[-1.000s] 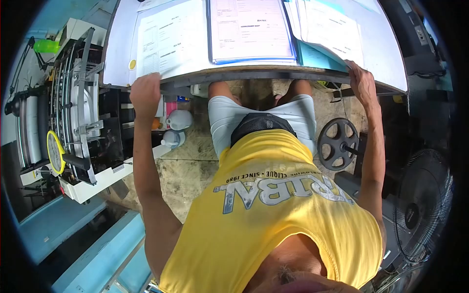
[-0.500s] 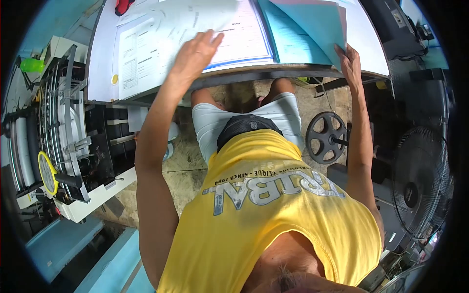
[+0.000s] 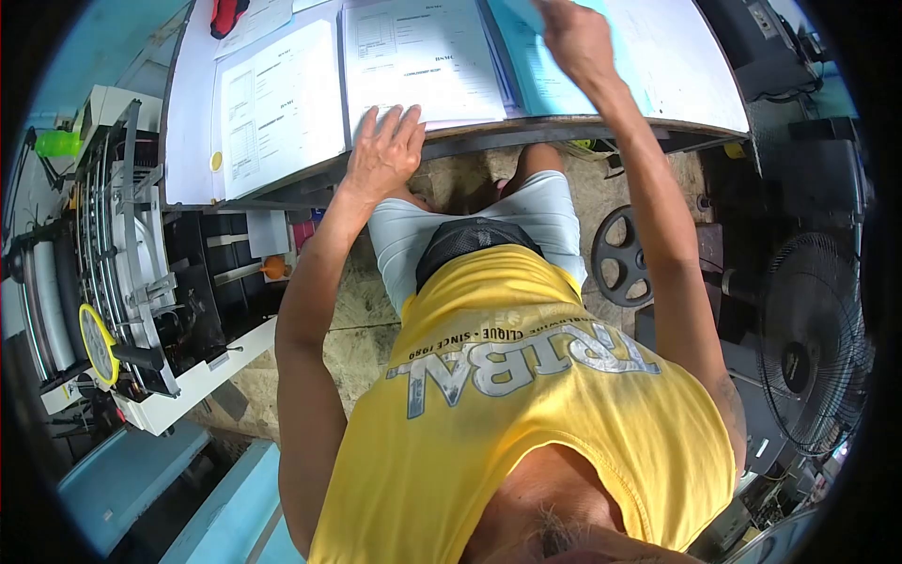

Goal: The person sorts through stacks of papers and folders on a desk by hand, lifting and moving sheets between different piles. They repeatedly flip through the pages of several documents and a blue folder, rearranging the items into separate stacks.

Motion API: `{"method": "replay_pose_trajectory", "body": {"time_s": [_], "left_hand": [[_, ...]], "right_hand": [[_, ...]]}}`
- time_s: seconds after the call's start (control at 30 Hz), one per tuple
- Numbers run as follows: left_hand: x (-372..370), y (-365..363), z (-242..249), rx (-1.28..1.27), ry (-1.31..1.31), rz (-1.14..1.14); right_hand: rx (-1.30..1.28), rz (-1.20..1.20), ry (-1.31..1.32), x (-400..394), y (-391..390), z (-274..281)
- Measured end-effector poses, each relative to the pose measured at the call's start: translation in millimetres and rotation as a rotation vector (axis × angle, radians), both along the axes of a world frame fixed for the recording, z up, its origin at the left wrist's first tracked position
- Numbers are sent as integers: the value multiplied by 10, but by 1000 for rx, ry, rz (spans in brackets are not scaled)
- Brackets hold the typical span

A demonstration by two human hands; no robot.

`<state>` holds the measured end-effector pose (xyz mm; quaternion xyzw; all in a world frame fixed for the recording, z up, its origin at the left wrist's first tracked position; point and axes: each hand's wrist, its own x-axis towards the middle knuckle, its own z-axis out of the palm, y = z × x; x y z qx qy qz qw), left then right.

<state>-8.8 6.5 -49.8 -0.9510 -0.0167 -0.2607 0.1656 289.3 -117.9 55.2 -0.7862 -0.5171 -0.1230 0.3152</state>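
My left hand lies at the near edge of a stack of white printed forms, its fingers stretched out and touching the lower left part of the top sheet. Further right on the table is a stack of light blue sheets. Above it, my right hand is closed, with the edge of a blue sheet at its fingers, near the top of the view. Another pile of white printed forms lies to the left of the middle stack.
The white table has a dark front edge. A red and black item and a yellow disc lie at its left. A machine with rollers stands to the left. A handwheel and a black fan are on the right.
My right hand has moved left and away from me across the blue stack. My left hand has come down to the table's near edge, and the white sheet that was lifted now lies flat.
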Motion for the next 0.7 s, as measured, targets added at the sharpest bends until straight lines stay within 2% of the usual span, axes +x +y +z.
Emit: {"method": "replay_pose_trajectory", "body": {"time_s": [0.03, 0.1, 0.17, 0.23, 0.3, 0.33, 0.4, 0.5, 0.53, 0.57, 0.67, 0.7], "left_hand": [[-2, -15, -5, 18, -16, 0], [9, -37, -4, 11, -29, 3], [20, -49, 21, 11, -51, 23], [20, -55, 57, 17, -81, 54], [-56, -28, 53, -44, -83, 84], [-86, -22, 48, -78, -83, 97], [-91, 3, 113, -31, -118, 101], [-5, -18, 351, 84, -216, 123], [69, -56, 451, 95, -299, 101], [144, -121, 506, 102, -383, 76], [331, -507, 460, 110, -435, -59], [420, -633, 495, 63, -363, -169]], "right_hand": [[-4, 54, -271, 106, 246, -340], [-21, 164, -313, -401, 272, -137], [-65, 286, -376, -682, 307, -259], [-226, 414, -394, -890, 212, -404], [-243, 447, -452, -1036, 105, -550], [-247, 474, -396, -1048, 54, -536], [-258, 522, -279, -1046, -35, -447], [-307, 498, -286, -994, -15, -398], [-385, 437, -378, -962, 70, -427], [-356, 446, -428, -889, 147, -419], [-242, 471, -616, -716, 332, -219], [-176, 473, -712, -660, 397, -135]]}}
